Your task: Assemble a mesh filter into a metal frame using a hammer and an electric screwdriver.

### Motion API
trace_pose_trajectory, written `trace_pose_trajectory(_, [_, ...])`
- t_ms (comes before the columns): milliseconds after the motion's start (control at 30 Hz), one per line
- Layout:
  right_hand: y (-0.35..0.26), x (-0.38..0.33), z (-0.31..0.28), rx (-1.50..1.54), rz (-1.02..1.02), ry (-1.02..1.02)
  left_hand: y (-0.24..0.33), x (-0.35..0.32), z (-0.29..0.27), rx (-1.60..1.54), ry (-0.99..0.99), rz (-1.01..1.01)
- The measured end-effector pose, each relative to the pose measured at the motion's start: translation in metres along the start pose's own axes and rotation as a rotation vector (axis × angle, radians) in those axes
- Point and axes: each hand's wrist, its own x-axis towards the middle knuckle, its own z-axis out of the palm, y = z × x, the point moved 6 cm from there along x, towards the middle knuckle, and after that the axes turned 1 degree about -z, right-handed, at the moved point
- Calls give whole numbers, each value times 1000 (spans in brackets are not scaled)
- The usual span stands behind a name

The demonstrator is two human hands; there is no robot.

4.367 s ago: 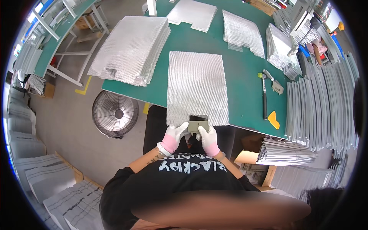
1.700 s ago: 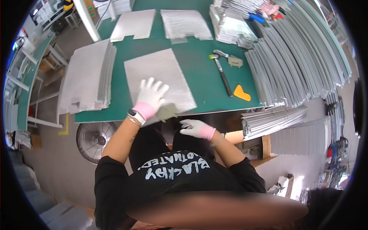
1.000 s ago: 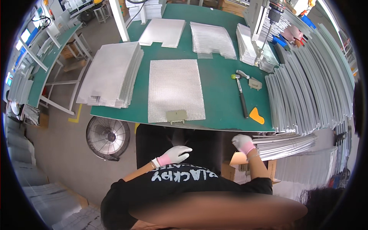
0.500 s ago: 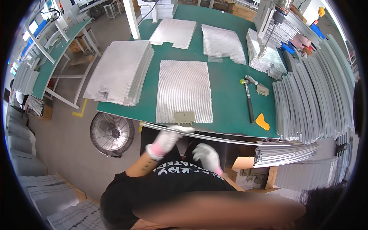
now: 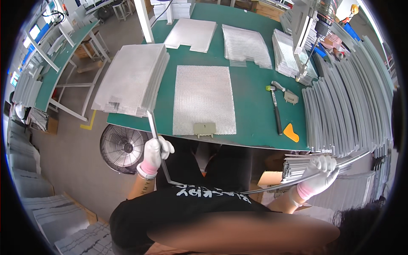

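My left hand (image 5: 156, 151), in a white glove, grips one arm of a thin silver metal frame strip (image 5: 154, 129) that rises toward the table edge. My right hand (image 5: 321, 169), also gloved, grips the other arm of the same strip, which runs out to the right over a stack of metal strips (image 5: 297, 165). The strip bends at a corner close to my chest. On the green table (image 5: 255, 102) a silver mesh sheet (image 5: 204, 97) lies flat, with a small grey clip (image 5: 204, 129) on its near edge.
A pile of mesh sheets (image 5: 129, 78) sits at the table's left. More sheets (image 5: 244, 42) lie at the back. A hammer (image 5: 275, 108), an orange scraper (image 5: 291, 132) and a small grey part (image 5: 290, 97) lie right. Long metal strips (image 5: 348, 106) fill the right. A floor fan (image 5: 123, 146) stands below.
My hands were close together below the table edge. Now they are spread wide, left and right, each holding an arm of a long bent metal strip.
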Motion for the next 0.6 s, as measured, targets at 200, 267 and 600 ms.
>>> trace_pose_trajectory(200, [89, 37, 29, -23, 16, 112, -5, -11, 5, 22, 8, -44])
trace_pose_trajectory(267, [129, 46, 19, -65, 162, 48, -12, -15, 7, 99, 54, -92])
trace_pose_trajectory(600, [286, 27, -130, -281, 493, 363, -54, -12, 30, 803, 222, 43])
